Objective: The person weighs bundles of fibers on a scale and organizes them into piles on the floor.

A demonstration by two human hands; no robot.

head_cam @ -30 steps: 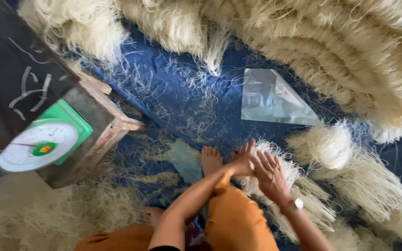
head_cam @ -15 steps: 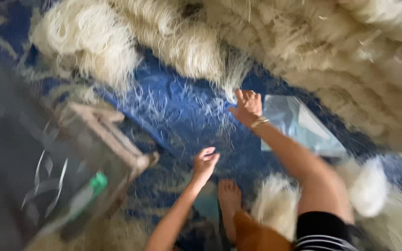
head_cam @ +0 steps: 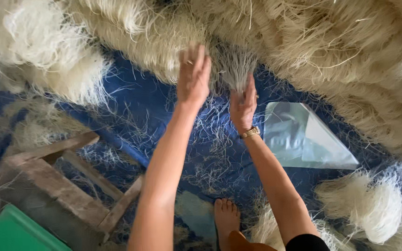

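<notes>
While arms stretch forward, both hands (head_cam: 217,90) grip noodle tuft (head_cam: 232,69).

2 hands (head_cam: 194,76), 1 bare foot (head_cam: 226,217), 1 clear plastic bag (head_cam: 303,137), 1 wooden stool (head_cam: 66,186), 1 wristwatch (head_cam: 251,132).

We are seeing soft, even daylight spreading over the whole scene, with no single bright source showing. Shadows are staying faint: only a slight darkening is lying under the pale fibre heap (head_cam: 331,51) and beneath the wooden stool (head_cam: 66,181). The clear plastic bag (head_cam: 303,139) is giving off a dull, milky sheen rather than hard glare. Motion blur is smearing the left hand (head_cam: 193,76) and the strands just beside the right hand (head_cam: 242,104), while the forearms are looking sharper. The heap at the upper left is reading soft and slightly washed out. Fine threads on the blue tarpaulin (head_cam: 131,102) are staying fairly crisp.
</notes>
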